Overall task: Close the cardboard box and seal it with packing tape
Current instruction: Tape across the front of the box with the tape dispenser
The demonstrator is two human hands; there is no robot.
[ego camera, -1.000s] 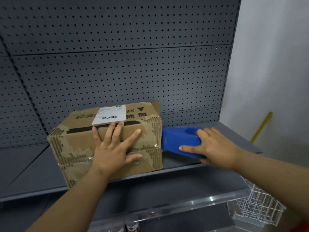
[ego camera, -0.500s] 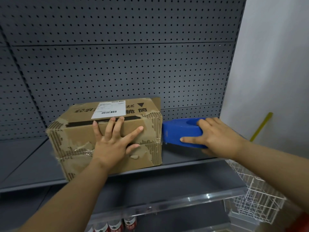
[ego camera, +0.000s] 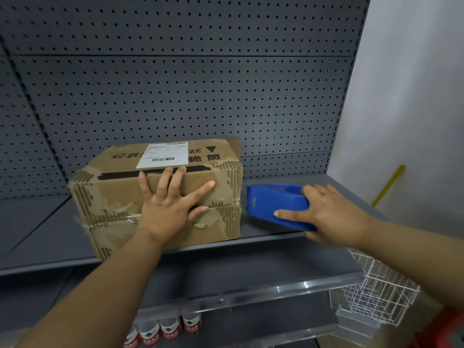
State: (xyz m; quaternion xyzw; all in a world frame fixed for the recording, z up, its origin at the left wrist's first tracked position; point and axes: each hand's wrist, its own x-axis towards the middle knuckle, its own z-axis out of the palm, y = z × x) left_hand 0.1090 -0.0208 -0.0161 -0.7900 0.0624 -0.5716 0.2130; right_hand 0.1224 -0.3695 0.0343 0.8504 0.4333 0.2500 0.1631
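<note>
Left hand [ego camera: 168,209], fingers spread flat, presses near face of worn brown cardboard box [ego camera: 113,197] on grey metal shelf [ego camera: 37,234], right hand [ego camera: 329,217] gripping blue plastic tape dispenser [ego camera: 273,204] just right; box probably light, soft-walled, best braced near flap seam.

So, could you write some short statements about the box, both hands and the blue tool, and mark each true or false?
1. The left hand lies flat with spread fingers on the cardboard box. True.
2. The right hand holds a red tool. False: it grips a blue tape dispenser.
3. The tape dispenser is left of the box. False: it is right of the box.
4. A white label is stuck on top of the box. True.
5. The box stands on the floor. False: it stands on a grey shelf.
</note>
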